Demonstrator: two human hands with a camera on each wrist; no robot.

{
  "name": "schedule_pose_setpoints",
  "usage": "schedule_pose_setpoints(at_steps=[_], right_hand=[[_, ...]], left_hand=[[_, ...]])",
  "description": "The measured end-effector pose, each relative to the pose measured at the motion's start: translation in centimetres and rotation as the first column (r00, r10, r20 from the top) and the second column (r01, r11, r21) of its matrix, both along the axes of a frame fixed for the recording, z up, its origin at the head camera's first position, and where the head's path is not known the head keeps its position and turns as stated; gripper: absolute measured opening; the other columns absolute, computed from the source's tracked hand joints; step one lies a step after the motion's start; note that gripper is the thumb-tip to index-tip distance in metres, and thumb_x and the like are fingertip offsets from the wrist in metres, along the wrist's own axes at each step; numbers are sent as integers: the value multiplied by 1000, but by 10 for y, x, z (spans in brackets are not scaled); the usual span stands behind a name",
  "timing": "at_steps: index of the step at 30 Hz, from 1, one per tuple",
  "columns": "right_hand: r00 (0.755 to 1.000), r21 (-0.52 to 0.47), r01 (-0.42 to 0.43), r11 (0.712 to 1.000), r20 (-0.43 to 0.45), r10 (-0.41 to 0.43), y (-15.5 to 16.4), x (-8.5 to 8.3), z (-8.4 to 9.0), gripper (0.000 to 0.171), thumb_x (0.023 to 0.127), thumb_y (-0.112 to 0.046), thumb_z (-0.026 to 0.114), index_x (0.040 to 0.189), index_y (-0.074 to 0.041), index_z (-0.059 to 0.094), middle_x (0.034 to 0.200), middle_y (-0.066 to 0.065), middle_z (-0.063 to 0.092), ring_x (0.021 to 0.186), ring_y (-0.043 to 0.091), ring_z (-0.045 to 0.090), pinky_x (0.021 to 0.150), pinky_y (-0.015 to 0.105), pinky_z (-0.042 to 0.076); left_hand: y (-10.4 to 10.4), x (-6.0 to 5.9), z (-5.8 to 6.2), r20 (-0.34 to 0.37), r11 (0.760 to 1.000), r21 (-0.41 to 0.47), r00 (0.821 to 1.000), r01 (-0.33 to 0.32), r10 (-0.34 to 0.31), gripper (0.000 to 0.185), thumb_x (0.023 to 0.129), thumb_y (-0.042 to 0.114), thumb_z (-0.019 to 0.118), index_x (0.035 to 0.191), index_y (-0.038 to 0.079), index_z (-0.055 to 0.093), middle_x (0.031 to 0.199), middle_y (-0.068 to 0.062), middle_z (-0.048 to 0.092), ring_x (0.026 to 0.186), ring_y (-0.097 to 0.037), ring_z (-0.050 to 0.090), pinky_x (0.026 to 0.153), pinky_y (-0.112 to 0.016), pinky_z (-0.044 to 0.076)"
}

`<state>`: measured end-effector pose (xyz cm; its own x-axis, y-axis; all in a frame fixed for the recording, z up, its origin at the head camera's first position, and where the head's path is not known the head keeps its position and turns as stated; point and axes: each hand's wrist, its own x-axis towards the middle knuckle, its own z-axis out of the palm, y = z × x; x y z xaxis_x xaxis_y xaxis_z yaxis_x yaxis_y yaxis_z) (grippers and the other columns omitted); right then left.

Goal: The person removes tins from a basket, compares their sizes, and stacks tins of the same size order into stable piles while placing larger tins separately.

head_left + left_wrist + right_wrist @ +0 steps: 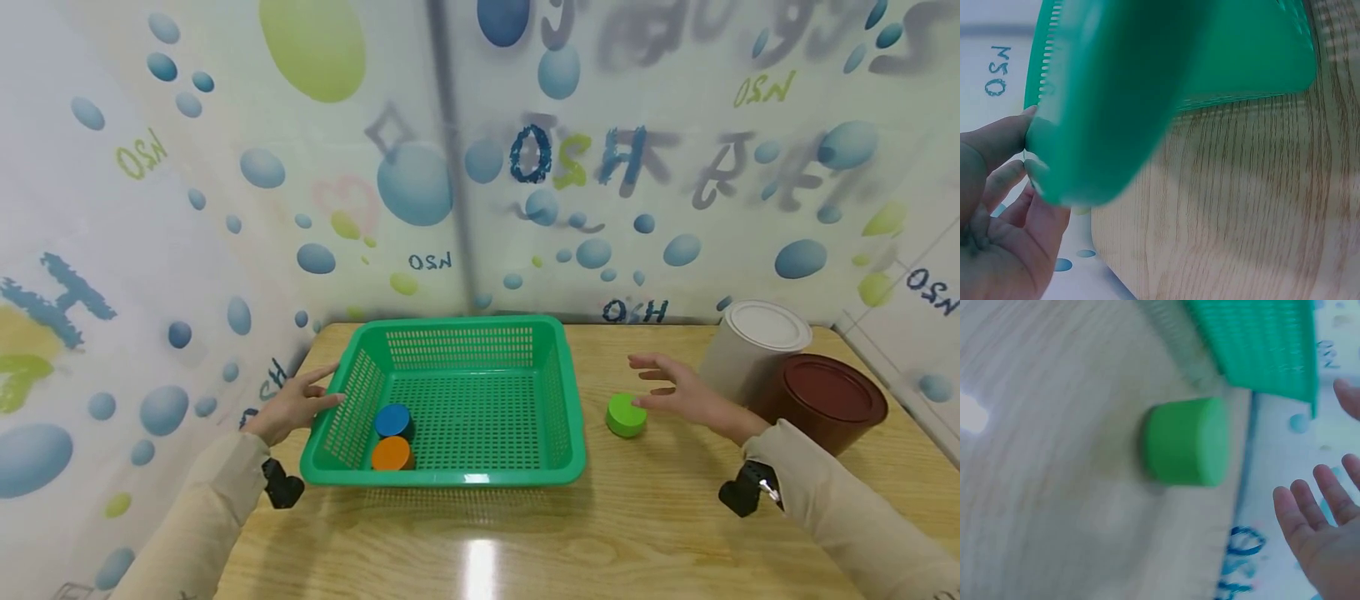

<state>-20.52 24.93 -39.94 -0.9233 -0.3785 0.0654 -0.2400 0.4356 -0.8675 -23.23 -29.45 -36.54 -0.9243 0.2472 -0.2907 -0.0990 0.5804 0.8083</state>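
fingers spread wide, the right hand (693, 396) hovers just beside the green puck (626, 415) near the table's far right edge, holding nothing. left hand (294, 404), fingers straight, touches the green basket (352, 379)'s rim. reaching step; next calls for closing around the puck.

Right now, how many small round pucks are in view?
3: blue puck and orange puck in the basket; green puck on the table beside the right hand.
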Motion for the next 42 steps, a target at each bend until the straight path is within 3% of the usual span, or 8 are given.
schedule_pose_setpoints(at_steps=[10,20,30,42], right_hand=[[992,-80,-37,996,-123,27,-32,-5,46,54,85,-10,61,131,1,36,130,20,39,114,36,41,90,48,38],[982,-122,-157,980,-124,142,-88,-23,83,52,85,-13,61,131,-4,39,130,13,42,113,28,44,91,44,39],[951,-111,-293,950,-136,277,-150,-44,78,51,84,-10,62,130,-2,41,125,15,47,108,28,49,85,33,44],[950,-74,-302,950,-109,293,-210,-69,64,51,82,-15,64,128,-5,43,123,9,49,107,24,50,84,29,44]], left_hand=[[2,-2,0,2,1000,-12,1000,5,-5,70,91,24,52,144,9,8,131,-37,21,108,-42,44,78,-46,47],[-1,1,1,7,999,-35,1000,-11,12,71,91,25,52,144,11,8,132,-38,19,111,-44,41,78,-46,46],[0,1,0,13,1000,-3,1000,-12,12,69,91,21,51,144,10,8,130,-38,22,103,-37,49,77,-45,48],[2,1,0,13,1000,-10,1000,-19,19,71,90,23,53,144,10,9,131,-38,22,105,-39,48,77,-45,48]])
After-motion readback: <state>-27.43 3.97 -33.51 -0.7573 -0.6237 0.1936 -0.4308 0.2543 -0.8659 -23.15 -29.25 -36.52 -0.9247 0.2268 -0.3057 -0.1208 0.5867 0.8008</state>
